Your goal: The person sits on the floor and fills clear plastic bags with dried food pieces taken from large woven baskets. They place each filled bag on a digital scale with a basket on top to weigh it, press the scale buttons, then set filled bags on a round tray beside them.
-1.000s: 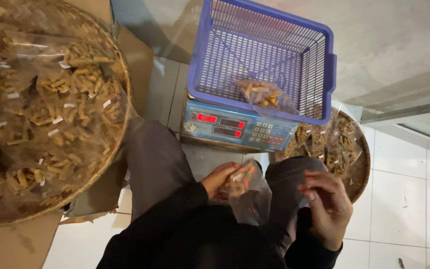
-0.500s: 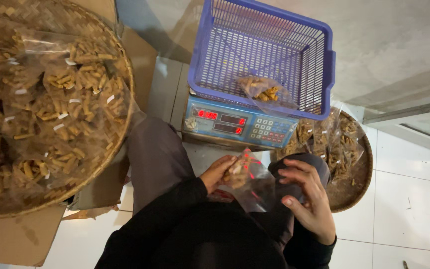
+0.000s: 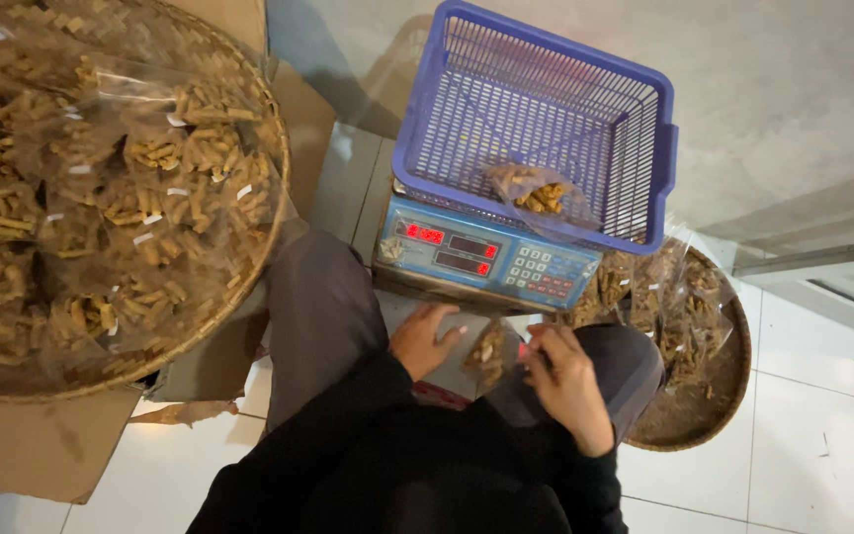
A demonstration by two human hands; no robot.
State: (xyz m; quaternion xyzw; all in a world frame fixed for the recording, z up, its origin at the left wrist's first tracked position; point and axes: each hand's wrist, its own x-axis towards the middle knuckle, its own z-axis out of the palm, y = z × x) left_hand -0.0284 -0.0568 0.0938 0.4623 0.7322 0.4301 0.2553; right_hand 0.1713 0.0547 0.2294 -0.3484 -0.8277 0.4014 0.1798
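My left hand (image 3: pixel 424 339) and my right hand (image 3: pixel 563 374) hold a small clear plastic bag of brown snack sticks (image 3: pixel 487 353) between them, over my lap. Just beyond my hands stands a blue digital scale (image 3: pixel 486 253) with red digits. A blue plastic basket (image 3: pixel 536 119) rests on the scale, and one filled clear bag (image 3: pixel 536 194) lies inside it at the near edge.
A large round woven tray (image 3: pixel 274 198) heaped with filled clear bags sits on cardboard at my left. A smaller round woven tray (image 3: pixel 714 396) with loose snack sticks and bags sits at my right on the white tiled floor. A concrete surface lies beyond the basket.
My right hand has come in from the right to the bag that my left hand holds. Both hands now grip it close together.
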